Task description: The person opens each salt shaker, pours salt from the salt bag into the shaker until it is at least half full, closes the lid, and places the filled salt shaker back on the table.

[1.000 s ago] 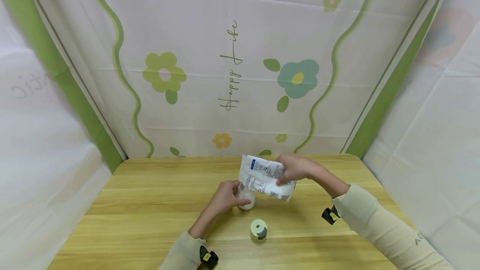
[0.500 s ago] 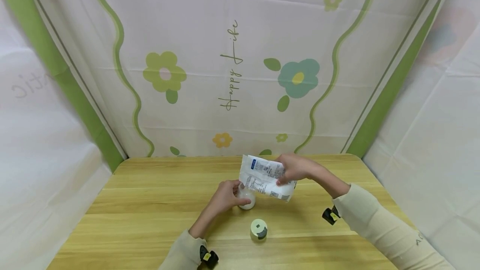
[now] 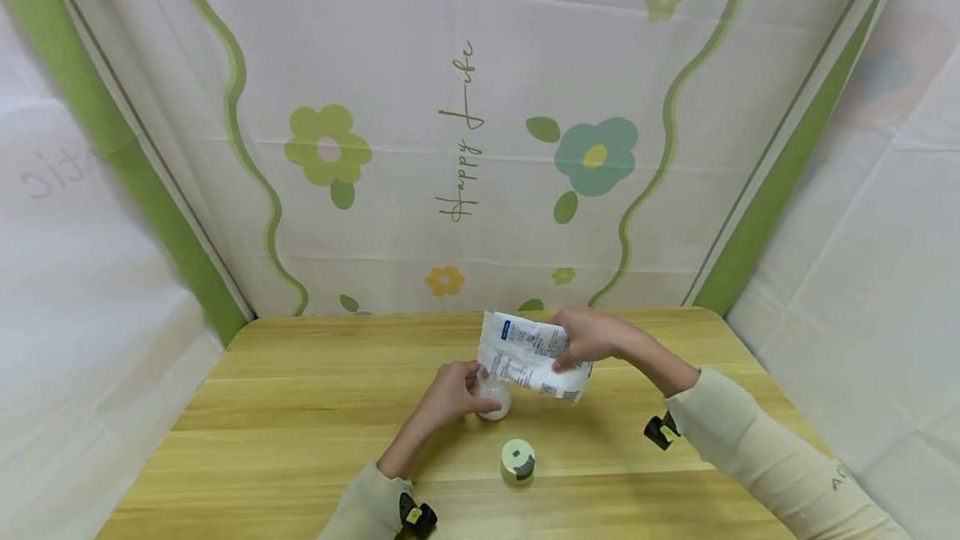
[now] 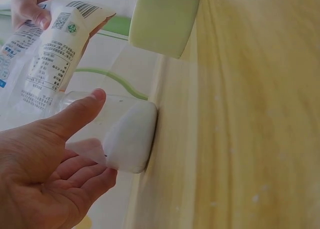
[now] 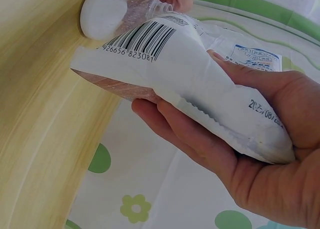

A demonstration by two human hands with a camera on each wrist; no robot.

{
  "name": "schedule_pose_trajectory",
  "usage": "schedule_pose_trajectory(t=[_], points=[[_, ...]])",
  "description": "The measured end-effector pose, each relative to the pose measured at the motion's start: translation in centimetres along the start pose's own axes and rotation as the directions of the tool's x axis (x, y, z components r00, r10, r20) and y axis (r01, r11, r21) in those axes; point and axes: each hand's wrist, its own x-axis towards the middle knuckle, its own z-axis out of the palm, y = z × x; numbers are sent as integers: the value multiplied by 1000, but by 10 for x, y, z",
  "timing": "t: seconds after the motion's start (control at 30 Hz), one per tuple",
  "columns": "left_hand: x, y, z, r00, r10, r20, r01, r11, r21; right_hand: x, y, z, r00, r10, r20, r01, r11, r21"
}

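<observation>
Near the middle of the wooden table (image 3: 300,432), my left hand (image 3: 448,394) holds a small clear jar (image 3: 495,403) between thumb and fingers. White powder or fine grains fill its lower part (image 4: 132,139), and the jar stands upright on the table. From the right, my right hand (image 3: 596,336) grips a white printed packet (image 3: 525,357), tilted down toward the jar. The packet's end overlaps the jar's mouth and hides it in the head view. A barcode shows on the packet (image 5: 145,41) in the right wrist view.
A pale green cylindrical piece (image 3: 517,460) with a grey mark on top stands on the table in front of the jar. Small white specks (image 4: 256,198) lie on the wood. A flower-printed cloth (image 3: 480,148) hangs behind the table.
</observation>
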Motion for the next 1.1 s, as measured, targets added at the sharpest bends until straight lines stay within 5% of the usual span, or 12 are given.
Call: schedule_pose_trajectory(t=[1.1], points=[[0, 0, 0, 1000, 4, 1, -4, 1000, -8, 0, -3, 1, 1000, 13, -7, -14, 1000, -18]])
